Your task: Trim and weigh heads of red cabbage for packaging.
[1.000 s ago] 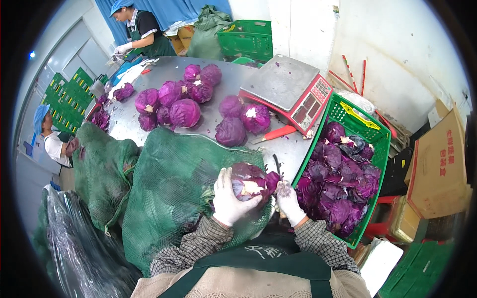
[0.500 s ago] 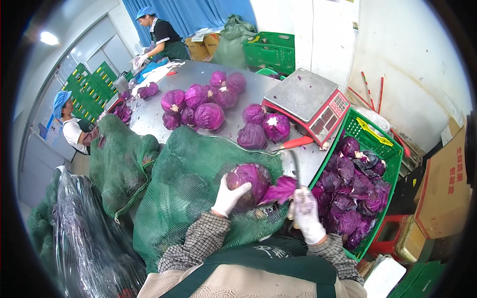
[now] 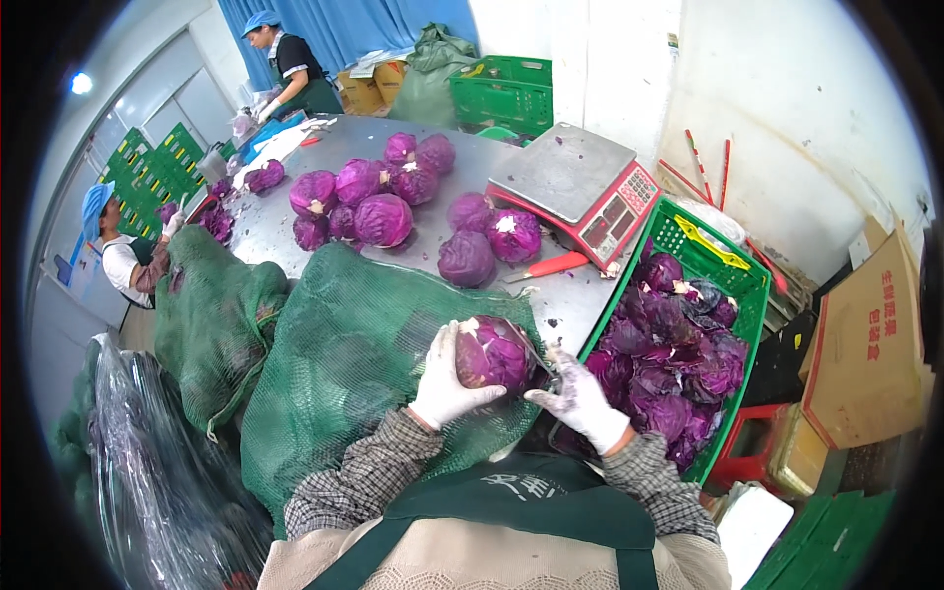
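A purple cabbage (image 3: 495,356) with a pale cut stem rests above the green mesh sack (image 3: 359,369). My left hand (image 3: 452,383), in a white glove, grips it from its left side. My right hand (image 3: 587,405), also gloved, is at the cabbage's right side, closed on a knife (image 3: 540,368). Only a dark part of its blade shows against the cabbage; the handle is hidden by my fingers. Just right of this hand stands a green crate (image 3: 733,379) filled with loose purple cabbage leaves (image 3: 669,379).
Several whole cabbages (image 3: 383,220) lie on the metal table (image 3: 442,143). An orange-handled knife (image 3: 553,265) lies beside a red scale (image 3: 580,177). More mesh sacks (image 3: 211,315) and clear plastic film (image 3: 162,452) are at left. Two people in blue caps work at the far left. A cardboard box (image 3: 865,344) leans at right.
The loose leaf between the cabbage and my right hand is gone from there. The cabbage has turned, showing its stem. My right hand has tipped the blade down against its side. The view has shifted slightly.
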Demonstrator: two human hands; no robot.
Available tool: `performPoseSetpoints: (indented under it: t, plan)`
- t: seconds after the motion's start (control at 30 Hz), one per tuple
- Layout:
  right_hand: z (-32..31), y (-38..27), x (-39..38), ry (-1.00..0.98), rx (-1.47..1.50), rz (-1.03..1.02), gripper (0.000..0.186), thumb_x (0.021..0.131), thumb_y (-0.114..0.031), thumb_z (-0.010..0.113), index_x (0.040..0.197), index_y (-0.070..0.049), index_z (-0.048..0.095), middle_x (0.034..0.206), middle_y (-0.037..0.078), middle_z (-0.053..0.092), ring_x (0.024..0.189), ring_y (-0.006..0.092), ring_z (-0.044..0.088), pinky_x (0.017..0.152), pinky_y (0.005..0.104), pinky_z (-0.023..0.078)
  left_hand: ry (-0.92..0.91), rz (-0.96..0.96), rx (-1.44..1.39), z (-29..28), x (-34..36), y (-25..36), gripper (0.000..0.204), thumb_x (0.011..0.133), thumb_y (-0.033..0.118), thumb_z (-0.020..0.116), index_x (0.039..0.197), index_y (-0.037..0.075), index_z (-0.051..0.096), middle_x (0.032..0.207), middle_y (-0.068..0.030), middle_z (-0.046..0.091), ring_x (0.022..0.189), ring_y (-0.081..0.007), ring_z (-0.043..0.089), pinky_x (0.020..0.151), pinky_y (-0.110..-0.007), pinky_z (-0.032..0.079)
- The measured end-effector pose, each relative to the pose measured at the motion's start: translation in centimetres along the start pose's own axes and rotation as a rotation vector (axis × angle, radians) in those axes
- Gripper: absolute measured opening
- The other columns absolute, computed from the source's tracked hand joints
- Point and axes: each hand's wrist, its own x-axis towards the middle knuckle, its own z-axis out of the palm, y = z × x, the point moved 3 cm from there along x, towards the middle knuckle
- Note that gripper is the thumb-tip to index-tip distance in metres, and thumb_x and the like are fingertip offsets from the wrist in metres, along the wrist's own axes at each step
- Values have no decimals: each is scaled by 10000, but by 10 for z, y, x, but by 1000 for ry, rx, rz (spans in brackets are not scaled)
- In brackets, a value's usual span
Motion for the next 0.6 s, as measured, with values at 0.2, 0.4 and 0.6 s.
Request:
performPoseSetpoints:
  t: [0.2, 0.4, 0.6]
  plan:
    - [14, -5, 8, -95, -366, 121, 687, 797, -375, 637, 1339, -10, 426, 1245, 233, 537, 1082, 352, 577, 914, 381, 476, -12, -50, 20, 4, -2, -1, 1237, 552, 534, 818, 1431, -37, 160, 1422, -304, 236, 1342, -420, 248, 1112, -431, 252]
    - [18, -17, 14, -55, -461, 175, 554, 790, -296, 585, 1260, -17, 493, 1087, 209, 616, 914, 337, 636, 801, 409, 517, 31, -43, 16, 5, -8, -2, 1230, 553, 520, 821, 1431, -32, 161, 1422, -307, 240, 1347, -421, 234, 1109, -436, 248]
    - [-42, 67, 44, 449, -430, 4, 159, 739, -48, 557, 885, -21, 614, 613, 95, 568, 513, 209, 540, 491, 322, 468, 59, 103, 108, 7, -28, 14, 1209, 559, 463, 837, 1426, -36, 160, 1430, -314, 219, 1337, -450, 232, 1108, -468, 245]
